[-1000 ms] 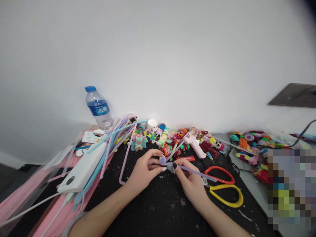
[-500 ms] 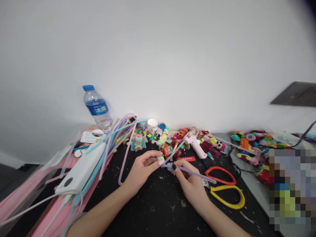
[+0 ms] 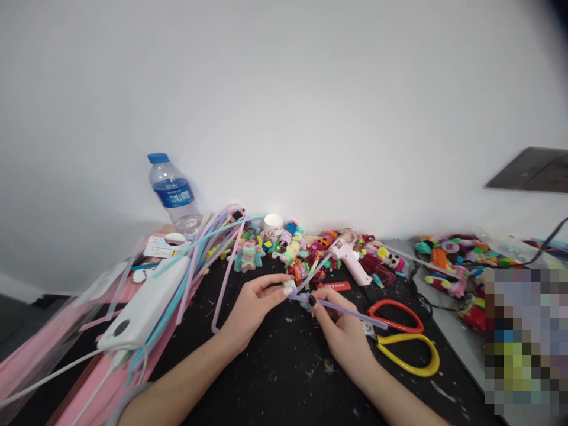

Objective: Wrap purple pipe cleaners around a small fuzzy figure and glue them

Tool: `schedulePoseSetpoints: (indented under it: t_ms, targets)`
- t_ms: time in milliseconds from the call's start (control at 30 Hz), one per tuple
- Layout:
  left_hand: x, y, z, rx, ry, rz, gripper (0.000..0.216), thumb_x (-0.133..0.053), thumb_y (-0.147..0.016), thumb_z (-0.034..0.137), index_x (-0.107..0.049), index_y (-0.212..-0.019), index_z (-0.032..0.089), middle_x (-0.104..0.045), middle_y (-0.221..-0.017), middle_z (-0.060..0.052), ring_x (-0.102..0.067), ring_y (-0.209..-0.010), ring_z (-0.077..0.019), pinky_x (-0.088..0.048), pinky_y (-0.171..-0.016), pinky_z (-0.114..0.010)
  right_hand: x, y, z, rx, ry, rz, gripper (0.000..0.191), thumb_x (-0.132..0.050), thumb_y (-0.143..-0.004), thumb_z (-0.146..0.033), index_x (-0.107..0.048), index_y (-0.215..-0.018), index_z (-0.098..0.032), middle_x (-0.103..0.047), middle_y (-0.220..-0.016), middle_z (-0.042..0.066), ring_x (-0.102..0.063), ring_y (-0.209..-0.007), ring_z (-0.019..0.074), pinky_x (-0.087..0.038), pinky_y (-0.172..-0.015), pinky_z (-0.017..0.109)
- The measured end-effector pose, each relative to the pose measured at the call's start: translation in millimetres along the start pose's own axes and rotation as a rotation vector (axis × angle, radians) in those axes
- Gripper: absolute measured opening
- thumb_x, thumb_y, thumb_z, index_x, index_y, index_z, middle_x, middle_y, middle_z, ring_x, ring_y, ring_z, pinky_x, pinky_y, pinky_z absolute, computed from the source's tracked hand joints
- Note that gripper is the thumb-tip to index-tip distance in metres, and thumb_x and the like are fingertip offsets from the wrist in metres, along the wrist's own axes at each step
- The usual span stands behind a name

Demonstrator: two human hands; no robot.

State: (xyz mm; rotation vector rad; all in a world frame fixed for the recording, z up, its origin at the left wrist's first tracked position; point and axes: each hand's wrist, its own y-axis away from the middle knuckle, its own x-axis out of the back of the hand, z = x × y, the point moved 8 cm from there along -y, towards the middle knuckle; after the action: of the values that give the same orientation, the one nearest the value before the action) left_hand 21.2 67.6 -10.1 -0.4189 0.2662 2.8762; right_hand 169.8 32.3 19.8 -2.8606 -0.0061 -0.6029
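Pinching, left hand (image 3: 261,303): one small pale roll (image 3: 289,286), between thumb and fingers, above the middle of the black table (image 3: 284,378). Right hand (image 3: 341,324): thumb and forefinger pressed together on one purple fuzzy stick (image 3: 350,310), its near end at the roll, its far end reaching to the scissors (image 3: 402,337) (one red handle, one yellow; blades mostly hidden).

Beyond the hands: one pink glue gun (image 3: 352,263), a pale rod (image 3: 316,271) jutting from it; one red label (image 3: 339,286); one white paper cup (image 3: 273,225) among small fuzzy dolls (image 3: 293,249). To the left: one bunch of pastel fuzzy sticks (image 3: 213,231); one flat white case (image 3: 148,299) with a hole and a cable (image 3: 144,349); one clear bottle (image 3: 175,195), blue-capped, tilted near the wall (image 3: 310,118).
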Motion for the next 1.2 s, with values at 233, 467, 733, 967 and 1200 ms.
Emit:
schedulePoseSetpoints:
  t_ms: [233, 467, 733, 967, 1200]
  targets:
    - [-1, 1, 2, -0.002, -0.053, -0.003, 0.03, -0.075, -0.066, 0.021, -0.07, -0.096, 0.018, -0.076, -0.088, -0.005, -0.067, -0.087, -0.0186, -0.049, -0.083, -0.028, -2, 1, 0, 0.001, -0.005, -0.023, 0.019, -0.048, -0.088, -0.029, -0.054, -0.074, -0.017, -0.047, -0.064, -0.001, -0.042, -0.058, 0.0136, -0.032, -0.052, 0.024]
    - [0, 2, 2, 0.024, -0.049, -0.001, 0.028, -0.076, -0.066, 0.022, -0.071, -0.093, 0.017, -0.076, -0.087, -0.005, -0.068, -0.085, -0.019, -0.049, -0.082, -0.029, -3, 1, 1, -0.002, -0.027, -0.017, 0.019, -0.049, -0.088, -0.029, -0.056, -0.076, -0.017, -0.049, -0.064, -0.001, -0.042, -0.058, 0.0133, -0.032, -0.052, 0.024]
    - [-2, 1, 0, 0.012, -0.024, -0.058, 0.028, -0.075, -0.066, 0.021, -0.072, -0.093, 0.016, -0.076, -0.088, -0.006, -0.067, -0.086, -0.0197, -0.049, -0.084, -0.03, 1, 2, -1, 0.0, -0.103, 0.014, 0.018, -0.052, -0.087, -0.03, -0.057, -0.076, -0.017, -0.048, -0.062, -0.003, -0.04, -0.054, 0.0116, -0.03, -0.049, 0.022]
    - [0, 2, 7, -0.008, 0.048, 0.021, 0.033, -0.073, -0.069, 0.027, -0.07, -0.101, 0.017, -0.071, -0.107, -0.009, -0.062, -0.103, -0.0226, -0.045, -0.094, -0.035, 15, 6, -8, 0.046, -0.13, 0.113, 0.021, -0.049, -0.089, -0.033, -0.054, -0.075, -0.018, -0.047, -0.064, -0.002, -0.041, -0.056, 0.0128, -0.032, -0.049, 0.023]
    - [31, -3, 20, -0.193, 0.079, 0.276, 0.038, -0.071, -0.072, 0.028, -0.065, -0.108, 0.02, -0.066, -0.116, -0.006, -0.056, -0.111, -0.0213, -0.041, -0.1, -0.036, -13, 10, -34, 0.238, 0.169, -0.195, 0.014, -0.047, -0.087, -0.019, -0.059, -0.081, -0.02, -0.059, -0.07, 0.001, -0.054, -0.063, 0.0151, -0.041, -0.059, 0.025]
